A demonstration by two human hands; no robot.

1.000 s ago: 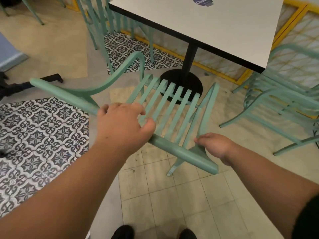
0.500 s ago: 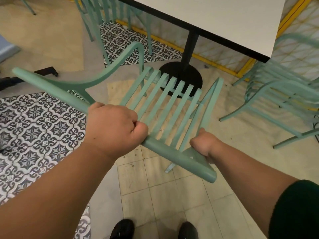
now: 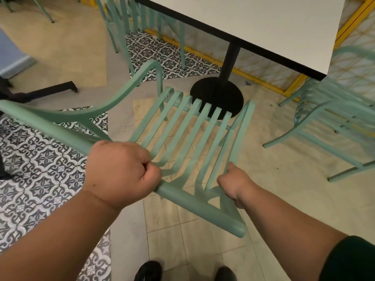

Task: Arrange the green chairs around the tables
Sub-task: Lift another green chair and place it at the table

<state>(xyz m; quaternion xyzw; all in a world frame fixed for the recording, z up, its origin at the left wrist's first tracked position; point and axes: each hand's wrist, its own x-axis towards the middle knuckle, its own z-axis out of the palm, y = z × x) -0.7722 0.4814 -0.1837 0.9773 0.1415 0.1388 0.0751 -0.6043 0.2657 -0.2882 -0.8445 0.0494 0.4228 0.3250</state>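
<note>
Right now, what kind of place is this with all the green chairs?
Most likely a café or small restaurant: a white pedestal table, several matching green slatted chairs, such as the held chair and another chair at the right, and decorative patterned floor tiles.

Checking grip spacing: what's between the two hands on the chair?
Head view: only the chair's own top rail and slats lie between the left hand and the right hand.
</note>
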